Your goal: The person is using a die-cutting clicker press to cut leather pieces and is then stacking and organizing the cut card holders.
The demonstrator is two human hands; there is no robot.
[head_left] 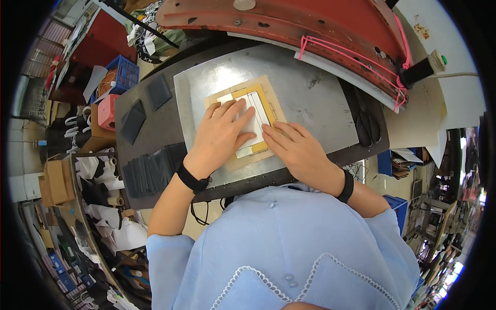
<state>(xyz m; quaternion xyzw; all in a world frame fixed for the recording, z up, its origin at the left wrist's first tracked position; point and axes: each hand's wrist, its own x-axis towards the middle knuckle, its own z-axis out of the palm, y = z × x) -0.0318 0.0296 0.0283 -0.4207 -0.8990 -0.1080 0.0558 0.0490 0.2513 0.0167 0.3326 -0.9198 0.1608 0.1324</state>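
On a metal plate [320, 98] lies a square tan board [274, 90] with a yellow inner frame [267, 116], which looks like a cutting die. A white rectangular piece [254, 106] with a dark line along it sits inside the frame. My left hand [219, 134] rests flat on the white piece, fingers spread, covering its left part. Stretched out at the frame's right edge, my right hand [294, 144] touches it with its fingertips. Neither hand grips anything that I can see. Each wrist wears a black band.
A red machine beam [279, 20] with pink cord [351, 54] hangs over the table's far side. Stacked black pieces [150, 170] lie at the left, with more black pieces [134, 121] behind them. Black-handled scissors [368, 129] lie at the right edge. A blue crate [124, 75] stands beyond.
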